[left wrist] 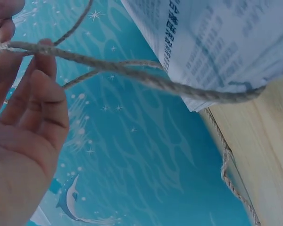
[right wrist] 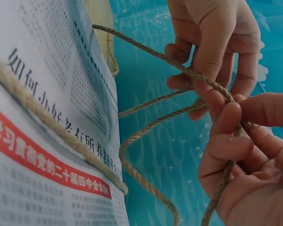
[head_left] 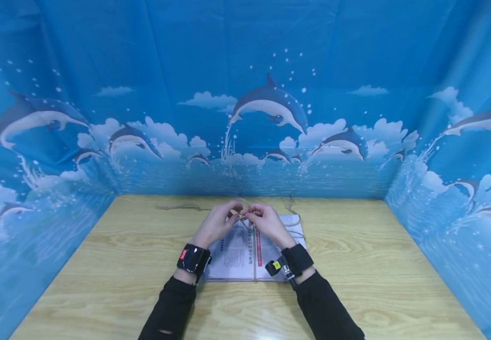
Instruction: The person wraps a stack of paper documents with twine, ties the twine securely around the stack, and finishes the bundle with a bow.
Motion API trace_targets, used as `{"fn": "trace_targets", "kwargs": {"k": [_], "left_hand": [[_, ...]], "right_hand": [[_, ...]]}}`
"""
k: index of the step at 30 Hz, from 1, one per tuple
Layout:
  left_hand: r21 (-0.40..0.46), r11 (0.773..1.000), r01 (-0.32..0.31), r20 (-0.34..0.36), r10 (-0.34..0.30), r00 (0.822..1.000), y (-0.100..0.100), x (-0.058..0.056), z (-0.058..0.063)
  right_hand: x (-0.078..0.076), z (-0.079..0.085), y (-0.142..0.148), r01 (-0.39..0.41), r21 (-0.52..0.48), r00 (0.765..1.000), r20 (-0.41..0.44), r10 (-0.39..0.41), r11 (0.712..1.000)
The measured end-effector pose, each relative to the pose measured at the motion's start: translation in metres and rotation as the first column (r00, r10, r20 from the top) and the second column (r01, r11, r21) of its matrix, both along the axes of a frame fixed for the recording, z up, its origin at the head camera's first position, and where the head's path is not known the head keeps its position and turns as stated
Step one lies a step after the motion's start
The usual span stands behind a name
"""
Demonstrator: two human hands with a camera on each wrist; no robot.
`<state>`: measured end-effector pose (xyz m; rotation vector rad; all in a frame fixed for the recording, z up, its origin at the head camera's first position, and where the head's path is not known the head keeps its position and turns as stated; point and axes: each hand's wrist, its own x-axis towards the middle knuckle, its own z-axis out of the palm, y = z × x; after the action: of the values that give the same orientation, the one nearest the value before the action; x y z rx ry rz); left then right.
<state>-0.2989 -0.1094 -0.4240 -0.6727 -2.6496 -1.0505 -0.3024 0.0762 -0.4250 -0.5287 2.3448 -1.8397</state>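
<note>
Rope (left wrist: 141,77) is pinched by left grip (head_left: 217,222) and right grip (head_left: 267,222), seemingly lifted so strands can be worked; newspapers (head_left: 234,259) crossed by it are laid just below both, on the worktop (head_left: 377,264).

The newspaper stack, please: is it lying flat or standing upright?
The newspaper stack lies flat: the head view shows its print facing up on the table.
</note>
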Motion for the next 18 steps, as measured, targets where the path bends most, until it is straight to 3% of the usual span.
{"fn": "trace_targets", "kwargs": {"k": [5,9,18], "left_hand": [[-0.029,0.999,-0.022,0.07,0.024,0.997,-0.002,0.002,0.001],[-0.062,0.998,0.005,0.14,0.003,0.99,-0.002,0.003,0.004],[0.04,0.998,0.054,0.162,-0.06,0.985,0.0,0.005,0.01]], "right_hand": [[-0.001,0.001,0.004,0.022,0.006,1.0,0.008,-0.022,1.0],[-0.003,0.005,0.008,0.041,-0.033,0.998,0.051,-0.039,0.999],[-0.003,0.018,0.023,0.023,-0.118,0.997,0.08,-0.013,0.993]]}}
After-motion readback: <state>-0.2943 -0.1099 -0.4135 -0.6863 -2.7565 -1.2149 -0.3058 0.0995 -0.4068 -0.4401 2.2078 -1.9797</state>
